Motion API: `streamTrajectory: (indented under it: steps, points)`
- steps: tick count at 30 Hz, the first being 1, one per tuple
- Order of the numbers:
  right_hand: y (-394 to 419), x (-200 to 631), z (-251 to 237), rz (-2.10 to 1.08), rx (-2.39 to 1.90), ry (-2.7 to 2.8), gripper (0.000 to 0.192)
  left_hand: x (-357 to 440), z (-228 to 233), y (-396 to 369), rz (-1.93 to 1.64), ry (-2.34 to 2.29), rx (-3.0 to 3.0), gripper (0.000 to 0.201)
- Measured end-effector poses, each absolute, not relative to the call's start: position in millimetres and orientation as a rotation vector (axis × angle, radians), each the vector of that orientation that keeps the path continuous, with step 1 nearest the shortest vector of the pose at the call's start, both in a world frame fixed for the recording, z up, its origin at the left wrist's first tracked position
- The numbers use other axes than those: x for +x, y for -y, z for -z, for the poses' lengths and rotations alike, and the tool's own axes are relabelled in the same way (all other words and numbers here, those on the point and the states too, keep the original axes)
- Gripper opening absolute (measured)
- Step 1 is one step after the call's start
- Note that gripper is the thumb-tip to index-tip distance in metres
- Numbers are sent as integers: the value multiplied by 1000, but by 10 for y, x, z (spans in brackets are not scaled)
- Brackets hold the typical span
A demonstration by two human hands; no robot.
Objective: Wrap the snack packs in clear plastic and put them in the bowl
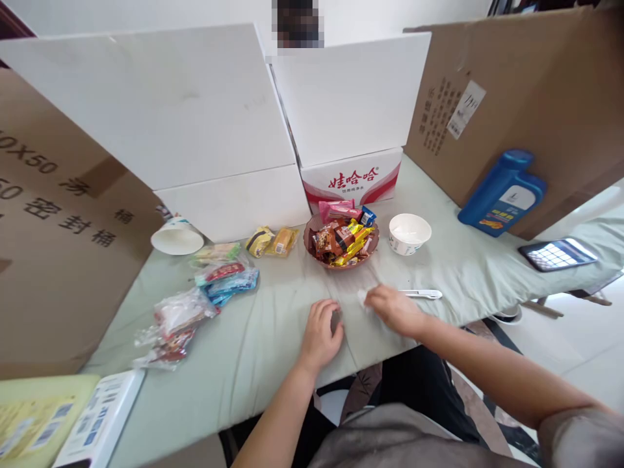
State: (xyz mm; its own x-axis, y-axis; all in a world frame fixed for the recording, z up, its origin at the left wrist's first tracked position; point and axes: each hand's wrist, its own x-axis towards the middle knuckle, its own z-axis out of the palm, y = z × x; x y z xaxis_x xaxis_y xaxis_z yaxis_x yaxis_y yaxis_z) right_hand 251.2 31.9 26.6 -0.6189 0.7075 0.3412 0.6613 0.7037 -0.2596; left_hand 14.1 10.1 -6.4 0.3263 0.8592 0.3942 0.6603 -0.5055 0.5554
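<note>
Right hand (394, 308) pinches a small white wrapper (362, 298), judged light and crinkly; left hand (320, 337) rests spread on the table (273, 338), near the snack bowl (341, 244).

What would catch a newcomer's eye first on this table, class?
Probably the brown bowl heaped with bright wrapped sweets at the middle of the table, just beyond both hands. Next, the blue bottle lying at the far right against the cardboard, and the white box with red lettering behind the bowl.
</note>
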Motion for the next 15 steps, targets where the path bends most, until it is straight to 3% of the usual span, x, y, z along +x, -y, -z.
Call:
streamTrajectory:
  steps: [4,7,9,12,15]
  points:
    - [-938,3049,-677,243,-1535,1957,32,160,52,-122,-924,-1370,2331,18]
    - [-1312,3222,-806,170,-1866,2124,36,168,36,-126,-907,-1389,2342,17]
    - [-1412,3210,-795,83,-1908,2291,40,163,30,-123,-908,-1387,2345,16]
    - [-1336,3128,-737,242,-1825,2325,43,145,38,-118,-912,-1372,2342,15]
    - [-1128,3144,-696,417,-1836,2328,28,127,67,-119,-895,-1375,2348,15]
